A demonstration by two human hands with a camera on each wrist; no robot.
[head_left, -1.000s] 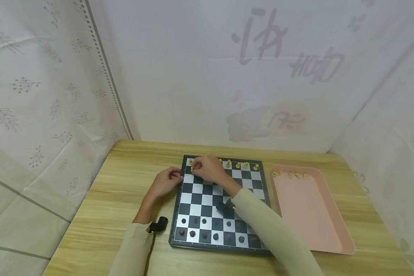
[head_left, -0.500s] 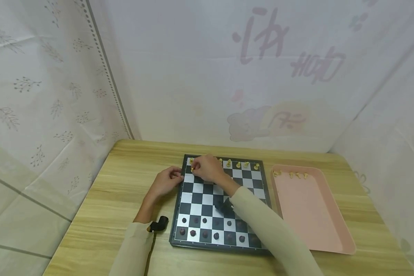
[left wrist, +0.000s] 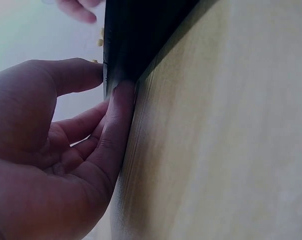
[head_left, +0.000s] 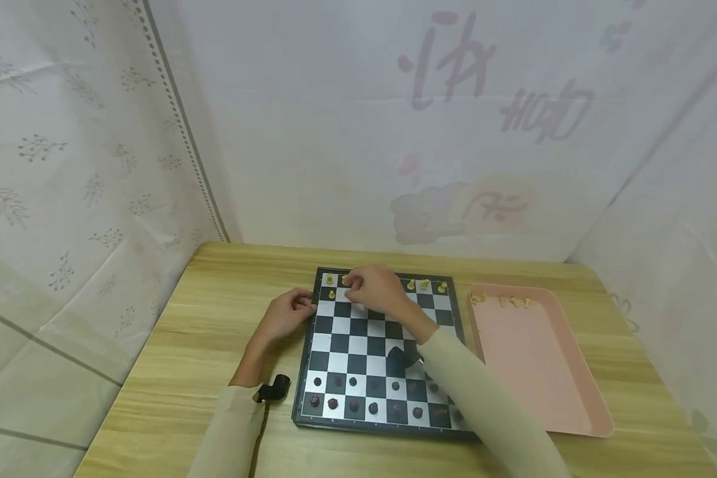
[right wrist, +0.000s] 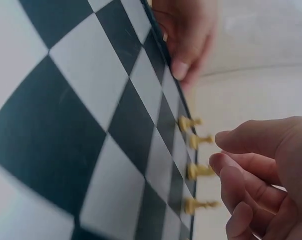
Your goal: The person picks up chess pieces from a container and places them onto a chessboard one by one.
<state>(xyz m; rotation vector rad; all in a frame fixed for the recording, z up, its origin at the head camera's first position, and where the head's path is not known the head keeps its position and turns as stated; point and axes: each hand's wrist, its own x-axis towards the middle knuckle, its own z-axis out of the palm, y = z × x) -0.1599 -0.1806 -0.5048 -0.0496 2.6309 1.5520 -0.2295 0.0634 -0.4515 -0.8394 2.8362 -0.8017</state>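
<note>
My left hand is at the left edge of the black-and-white chessboard, its thumb and fingers holding the dark side rim. In the left wrist view a fingertip presses low on that side, close to the tabletop. My right hand hovers over the far rows, thumb and fingertips slightly apart with nothing between them. A yellow pawn stands just left of it in the second row. Behind these fingertips in the right wrist view are several yellow pieces, including a rook-like one. The hand hides part of the back row.
A pink tray lies right of the board, with several small yellow pieces near its far end. Two rows of dark pieces stand on the near side. My right forearm crosses the board. The wooden table meets a patterned curtain behind.
My right hand has let go of the pawn at the left of the second row and shifted right. The pawn stays upright on its square. My left hand keeps its place.
</note>
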